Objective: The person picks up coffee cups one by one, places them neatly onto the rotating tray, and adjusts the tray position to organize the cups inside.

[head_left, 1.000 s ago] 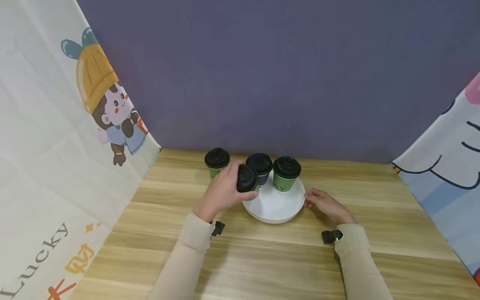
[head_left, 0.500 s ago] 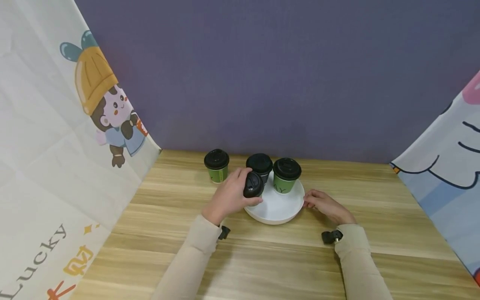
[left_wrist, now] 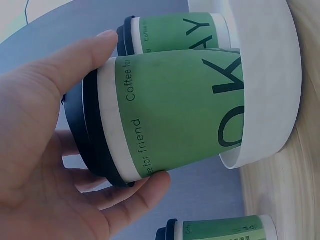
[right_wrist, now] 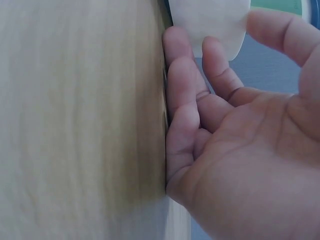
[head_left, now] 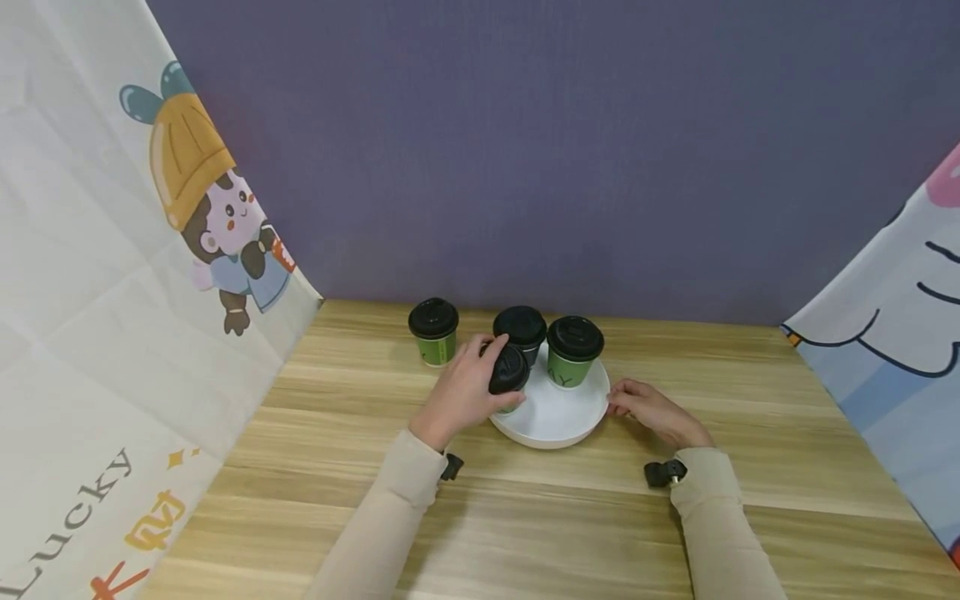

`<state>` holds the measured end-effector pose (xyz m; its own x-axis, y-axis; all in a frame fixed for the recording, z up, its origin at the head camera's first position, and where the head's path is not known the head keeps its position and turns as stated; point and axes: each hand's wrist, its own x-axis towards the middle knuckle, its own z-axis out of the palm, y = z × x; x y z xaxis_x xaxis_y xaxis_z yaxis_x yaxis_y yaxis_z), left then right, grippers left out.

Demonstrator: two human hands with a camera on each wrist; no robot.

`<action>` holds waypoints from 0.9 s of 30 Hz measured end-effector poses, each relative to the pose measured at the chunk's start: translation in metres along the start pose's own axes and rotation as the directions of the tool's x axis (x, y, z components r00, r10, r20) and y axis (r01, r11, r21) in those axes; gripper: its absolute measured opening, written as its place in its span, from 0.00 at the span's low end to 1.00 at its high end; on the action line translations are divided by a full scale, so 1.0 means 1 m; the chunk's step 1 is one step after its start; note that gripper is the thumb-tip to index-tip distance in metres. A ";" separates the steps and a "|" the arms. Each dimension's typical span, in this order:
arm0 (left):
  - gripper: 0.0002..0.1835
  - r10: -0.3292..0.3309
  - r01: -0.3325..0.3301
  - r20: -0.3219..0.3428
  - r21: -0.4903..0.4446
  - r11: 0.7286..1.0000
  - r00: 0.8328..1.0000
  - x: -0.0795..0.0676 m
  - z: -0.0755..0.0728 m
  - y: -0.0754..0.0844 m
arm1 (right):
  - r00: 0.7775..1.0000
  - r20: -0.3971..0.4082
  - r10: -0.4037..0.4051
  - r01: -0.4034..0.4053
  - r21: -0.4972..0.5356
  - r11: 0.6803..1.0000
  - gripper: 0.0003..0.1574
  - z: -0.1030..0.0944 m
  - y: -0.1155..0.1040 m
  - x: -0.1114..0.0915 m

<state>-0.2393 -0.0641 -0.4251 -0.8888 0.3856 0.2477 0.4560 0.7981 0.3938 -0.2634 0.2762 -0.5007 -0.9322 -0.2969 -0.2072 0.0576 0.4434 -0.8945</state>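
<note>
My left hand [head_left: 459,392] grips a green paper coffee cup [left_wrist: 175,105] from the side, thumb and fingers around its black lid [left_wrist: 90,130]. The cup is upright, its base hidden behind the wall of a round white dish [head_left: 555,421]. Within the dish, behind it, stand a dark cup [head_left: 521,325] with a black lid and another green cup [head_left: 567,367]. My right hand [head_left: 654,410] pinches the dish's right rim between thumb and index finger; its other fingers curl low beside the table.
A further green lidded cup [head_left: 435,333] stands on the wooden table [head_left: 570,525], left of the dish. A purple-grey backdrop [head_left: 555,158] rises behind the table, with printed white cloths at both sides.
My left hand has carried its cup right, onto the dish; over the last half second the cup has straightened upright. The right hand stays at the rim.
</note>
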 end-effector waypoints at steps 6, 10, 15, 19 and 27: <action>0.52 0.028 -0.028 0.002 0.036 0.999 1.000 0.000 0.002 0.000 | 1.000 -0.002 0.002 -0.002 -0.009 1.000 0.14 0.001 0.000 0.001; 0.51 0.037 -0.038 0.006 0.043 0.998 0.999 0.001 0.002 0.000 | 1.000 -0.007 0.007 -0.008 -0.016 1.000 0.14 0.000 0.002 0.002; 0.50 0.051 -0.052 0.019 0.045 0.998 0.999 -0.002 0.002 -0.001 | 1.000 -0.012 0.012 -0.012 -0.021 1.000 0.14 0.003 0.003 0.001; 0.50 0.069 -0.070 0.030 0.057 0.996 0.997 -0.005 0.002 -0.003 | 1.000 -0.019 0.016 -0.016 -0.009 1.000 0.14 0.007 0.001 -0.003; 0.48 0.086 -0.090 0.056 0.062 0.994 0.995 -0.012 0.000 -0.005 | 0.999 -0.035 0.025 -0.025 -0.007 1.000 0.14 0.015 0.000 -0.010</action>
<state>-0.2314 -0.0729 -0.4297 -0.8473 0.4784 0.2308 0.5302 0.7875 0.3141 -0.2483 0.2667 -0.5049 -0.9423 -0.2563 -0.2153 0.0785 0.4562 -0.8864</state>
